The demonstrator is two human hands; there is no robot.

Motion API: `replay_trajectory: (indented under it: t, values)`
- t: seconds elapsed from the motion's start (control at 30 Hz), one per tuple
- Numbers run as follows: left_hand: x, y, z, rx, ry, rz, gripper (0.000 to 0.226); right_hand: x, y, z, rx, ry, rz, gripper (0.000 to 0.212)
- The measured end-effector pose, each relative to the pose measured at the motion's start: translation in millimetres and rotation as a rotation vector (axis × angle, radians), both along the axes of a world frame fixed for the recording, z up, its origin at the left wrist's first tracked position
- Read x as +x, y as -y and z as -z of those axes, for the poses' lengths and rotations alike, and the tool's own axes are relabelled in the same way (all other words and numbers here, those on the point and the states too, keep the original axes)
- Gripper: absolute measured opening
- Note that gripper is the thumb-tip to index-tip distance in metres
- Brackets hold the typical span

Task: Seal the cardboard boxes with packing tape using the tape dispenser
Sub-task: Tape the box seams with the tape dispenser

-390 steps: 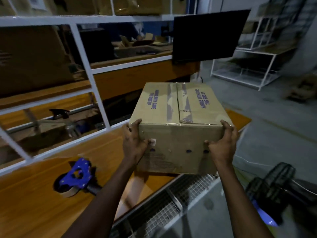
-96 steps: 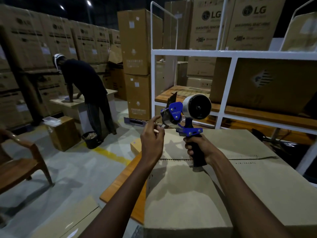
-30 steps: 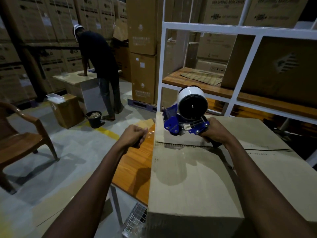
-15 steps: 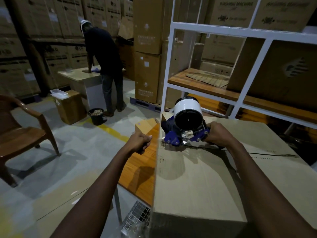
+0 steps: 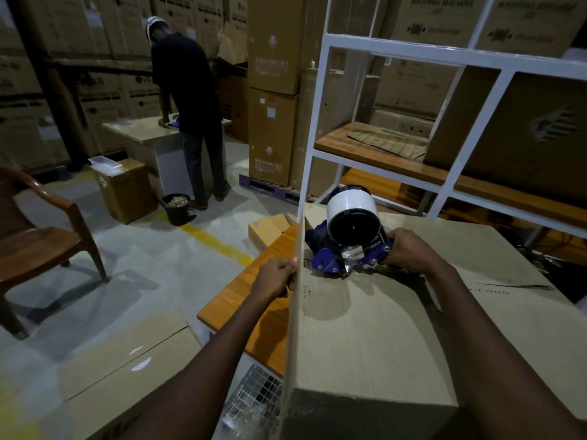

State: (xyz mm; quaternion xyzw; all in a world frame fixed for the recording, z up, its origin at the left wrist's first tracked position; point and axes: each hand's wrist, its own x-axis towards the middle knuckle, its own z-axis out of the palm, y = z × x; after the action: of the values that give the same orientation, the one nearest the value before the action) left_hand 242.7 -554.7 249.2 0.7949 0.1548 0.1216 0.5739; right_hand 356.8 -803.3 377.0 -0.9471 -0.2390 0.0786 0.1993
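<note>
Right hand clamps the tape dispenser by its handle at ten o'clock on the cardboard box. Left hand is curled at that edge, seemingly pinching the tape end. The flaps look springy, so bear down through the handle.

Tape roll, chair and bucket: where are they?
Tape roll [image 5: 351,203]: head view, on its white outer band.
Chair [image 5: 39,241]: head view, on its seat.
Bucket [image 5: 178,216]: head view, on its dark side.

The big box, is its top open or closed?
Closed. Both flaps of the cardboard box lie flat and meet along a seam, where the right hand holds the tape dispenser.
</note>
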Motion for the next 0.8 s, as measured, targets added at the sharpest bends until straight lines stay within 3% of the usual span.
replay_trajectory:
  t: [0.2, 0.33, 0.4, 0.5, 0.6, 0.7, 0.8]
  values:
    - [-0.6, 13.1, 12.9, 0.144, 0.022, -0.128, 0.053, -0.6, 0.2, 2.3, -0.014, 0.002, -0.007, 0.023]
    - [0.4, 18.7, 18.3, 0.108, -0.178, -0.133, 0.068, -0.7, 0.6, 2.5, -0.029, 0.021, 0.006, 0.021]
    - [-2.7, 18.0, 24.9, 0.029, -0.253, -0.095, 0.062, 0.2, 1.4, 2.9, -0.038, 0.016, 0.002, 0.024]
    - [-3.4, 9.3, 26.7, 0.116, -0.079, -0.102, 0.043, 2.4, 1.7, 3.8, -0.051, 0.019, 0.007, 0.029]
    - [-9.9, 13.6, 12.4, -0.153, 0.222, 0.047, 0.075, 2.0, 1.1, 3.0, -0.045, 0.012, 0.007, 0.026]
    - [-13.3, 27.8, 12.4, -0.292, 0.263, 0.28, 0.096, 2.3, 0.2, 2.0, -0.039, 0.003, -0.004, 0.025]
    - [-7.4, 28.6, 25.5, -0.34, 0.231, 0.298, 0.087, 3.5, -0.3, 2.5, -0.039, -0.005, -0.019, 0.022]
